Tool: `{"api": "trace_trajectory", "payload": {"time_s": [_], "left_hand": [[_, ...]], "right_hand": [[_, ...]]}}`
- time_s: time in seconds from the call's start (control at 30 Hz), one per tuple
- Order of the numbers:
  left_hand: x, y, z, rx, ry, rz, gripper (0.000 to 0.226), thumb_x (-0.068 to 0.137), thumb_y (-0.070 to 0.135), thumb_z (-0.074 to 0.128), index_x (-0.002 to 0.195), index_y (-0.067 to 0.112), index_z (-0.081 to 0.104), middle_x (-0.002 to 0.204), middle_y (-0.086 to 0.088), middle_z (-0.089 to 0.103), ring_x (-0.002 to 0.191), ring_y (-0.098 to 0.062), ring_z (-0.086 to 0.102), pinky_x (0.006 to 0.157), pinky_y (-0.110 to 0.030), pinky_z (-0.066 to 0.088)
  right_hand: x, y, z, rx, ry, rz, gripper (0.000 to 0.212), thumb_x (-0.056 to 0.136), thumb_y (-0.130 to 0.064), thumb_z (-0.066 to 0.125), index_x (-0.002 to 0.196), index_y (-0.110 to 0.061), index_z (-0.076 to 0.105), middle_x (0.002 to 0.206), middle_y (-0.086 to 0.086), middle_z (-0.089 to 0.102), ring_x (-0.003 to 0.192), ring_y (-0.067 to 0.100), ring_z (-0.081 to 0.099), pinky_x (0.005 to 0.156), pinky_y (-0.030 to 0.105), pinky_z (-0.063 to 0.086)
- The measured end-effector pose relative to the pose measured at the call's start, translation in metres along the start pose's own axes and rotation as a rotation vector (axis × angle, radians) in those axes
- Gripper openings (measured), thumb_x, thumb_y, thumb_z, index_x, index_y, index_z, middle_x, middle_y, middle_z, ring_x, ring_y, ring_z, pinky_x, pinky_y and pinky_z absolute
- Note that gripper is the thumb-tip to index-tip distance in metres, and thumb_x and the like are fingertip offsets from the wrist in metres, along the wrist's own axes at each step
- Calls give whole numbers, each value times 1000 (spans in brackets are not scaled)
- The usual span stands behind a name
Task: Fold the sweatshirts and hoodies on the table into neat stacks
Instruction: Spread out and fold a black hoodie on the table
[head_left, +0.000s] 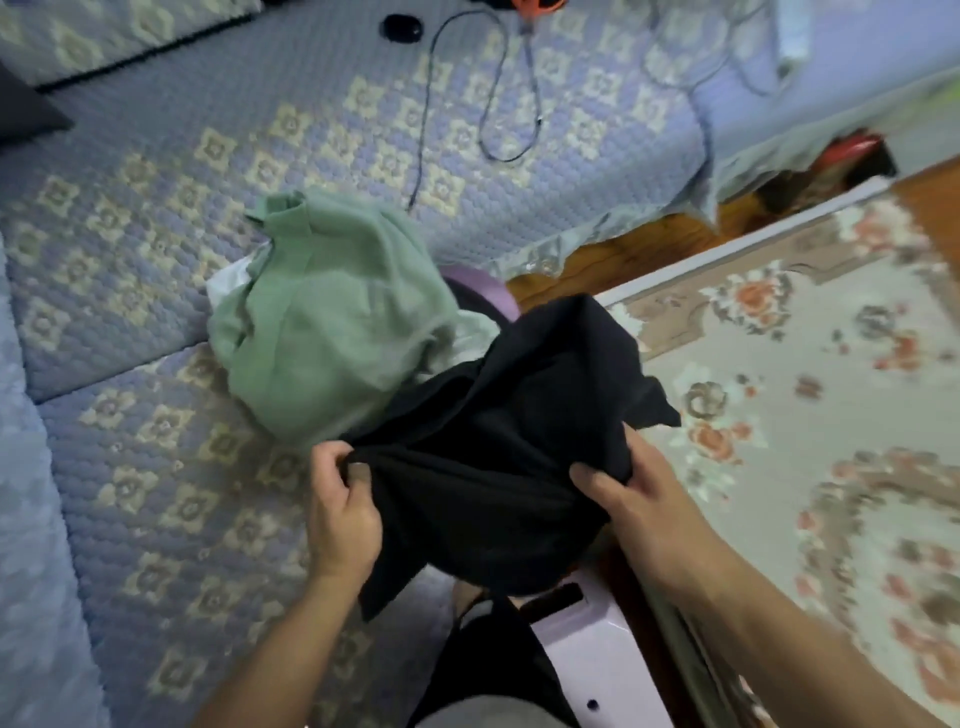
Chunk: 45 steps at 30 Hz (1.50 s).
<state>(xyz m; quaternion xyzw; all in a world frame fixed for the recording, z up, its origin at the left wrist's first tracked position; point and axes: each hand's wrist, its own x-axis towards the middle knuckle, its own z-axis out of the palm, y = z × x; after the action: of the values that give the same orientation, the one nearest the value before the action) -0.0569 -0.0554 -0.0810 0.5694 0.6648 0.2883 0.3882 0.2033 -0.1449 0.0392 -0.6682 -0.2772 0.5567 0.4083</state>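
Observation:
A black sweatshirt (498, 441) hangs crumpled in the air between both hands, over the edge of the quilted sofa. My left hand (343, 514) pinches its left edge with thumb and fingers. My right hand (631, 488) grips its right side, fingers curled into the cloth. A green sweatshirt (327, 322) lies bunched in a heap on the sofa just behind the black one, with a bit of white cloth (228, 283) showing under its left side.
The lilac quilted sofa cover (156, 260) fills the left and top. A black cable (498, 104) and a dark round object (402, 27) lie at the back. A floral-covered table (805, 364) stands on the right. A lilac plastic object (597, 660) sits below the hands.

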Motion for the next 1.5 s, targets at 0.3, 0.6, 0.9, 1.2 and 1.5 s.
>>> {"api": "trace_trajectory", "payload": {"time_s": [0.3,0.6,0.9,1.2,1.5], "left_hand": [[-110,225,84,-45,-378,678,8,81,25,45,82,31,49,73,6,53,66,-8,46,66,-24,37],[-275,352,230,179,-534,828,27,92,16,66,118,14,60,115,-11,63,111,-34,58,98,-43,46],[-386,230,307,840,-1544,430,81,89,56,67,155,28,29,156,-5,40,137,-23,47,112,-40,42],[-413,219,331,759,-1239,597,80,84,58,67,149,28,31,151,-8,41,134,-30,46,111,-51,43],[-306,350,383,470,-1244,471,33,107,30,49,138,20,54,129,-1,63,116,-26,60,97,-39,47]], "right_hand": [[-239,-42,-174,389,407,-253,40,97,7,49,113,-23,70,117,0,75,108,19,71,80,29,59],[-373,27,-326,1025,886,-142,26,98,-8,58,123,-3,64,109,12,74,94,24,71,80,40,58],[-323,134,-339,1598,1106,303,29,107,-12,44,131,3,52,118,20,60,126,31,55,112,48,39],[-352,114,-318,1621,1046,246,11,104,-11,51,105,-1,54,107,30,67,111,40,66,98,52,53],[-344,122,-444,620,1015,137,49,105,-18,51,152,-24,38,132,3,61,102,27,72,90,43,59]]}}
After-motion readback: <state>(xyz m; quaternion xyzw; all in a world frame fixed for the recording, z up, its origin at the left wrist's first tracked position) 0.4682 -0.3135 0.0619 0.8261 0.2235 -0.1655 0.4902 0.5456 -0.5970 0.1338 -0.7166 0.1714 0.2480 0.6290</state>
